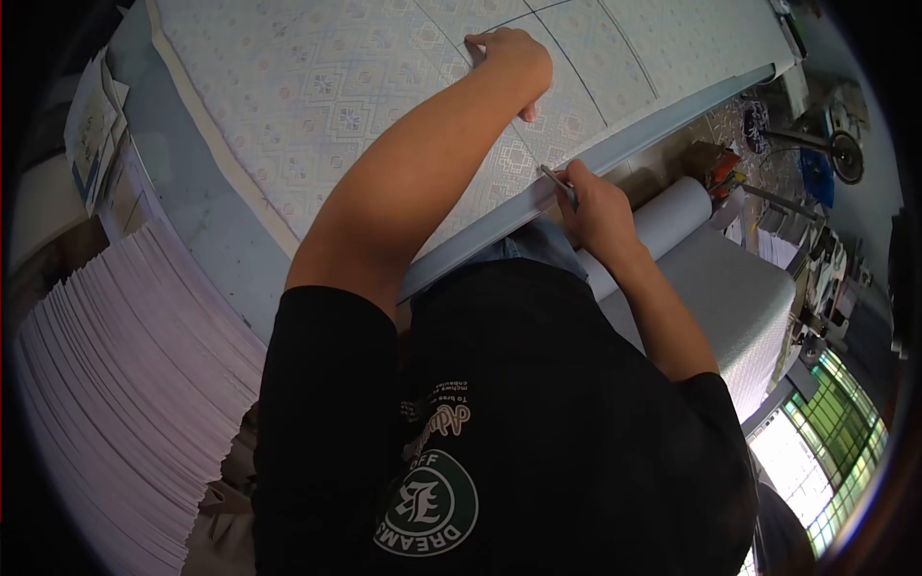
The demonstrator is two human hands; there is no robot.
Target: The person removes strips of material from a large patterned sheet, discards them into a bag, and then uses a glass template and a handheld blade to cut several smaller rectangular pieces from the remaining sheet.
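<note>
My left hand (516,63) rests on pale patterned fabric (331,115), its thumb and a fingertip spread apart and reaching down to the cloth. Dark straight lines run across the fabric beside and beyond it. At the table's near edge, my right hand (597,209) is closed around a slim grey metal tool (559,182). The tool's tip points at the fabric's edge; its exact kind is hard to make out, and most of its handle is hidden in my fingers.
A grey table edge (499,217) runs along my body. To the left stands a tall stack of pale folded sheets (134,355), with papers (96,130) above. A light roll (677,213) and a grey covered surface (720,283) lie right, near a wheeled metal stand (845,154).
</note>
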